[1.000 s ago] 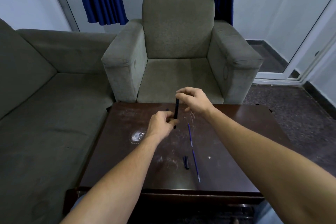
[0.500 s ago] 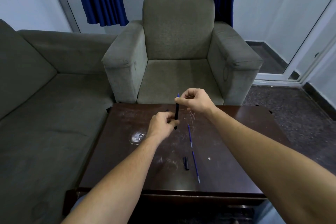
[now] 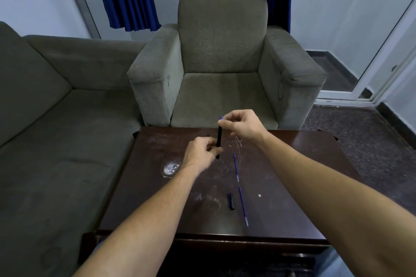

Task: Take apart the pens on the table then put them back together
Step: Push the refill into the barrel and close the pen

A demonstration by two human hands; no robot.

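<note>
My left hand (image 3: 201,153) grips the lower part of a black pen barrel (image 3: 219,139), held upright above the dark wooden table (image 3: 292,186). My right hand (image 3: 242,125) pinches the top of a blue refill (image 3: 220,118) that sticks a little way out of the barrel's upper end. Two more blue refills lie end to end on the table: one (image 3: 236,166) just right of my left hand, the other (image 3: 243,206) nearer the front edge. A short black pen cap (image 3: 231,201) lies beside the nearer refill.
A grey armchair (image 3: 222,69) stands behind the table and a grey sofa (image 3: 56,119) runs along the left. A whitish smear (image 3: 170,167) marks the table left of my left hand, a small white speck (image 3: 259,195) lies at right. A small dark piece (image 3: 207,135) sits behind my left hand.
My right hand has risen slightly from the barrel's top, and the blue refill tip has come out of the barrel. My left hand has stayed in place.
</note>
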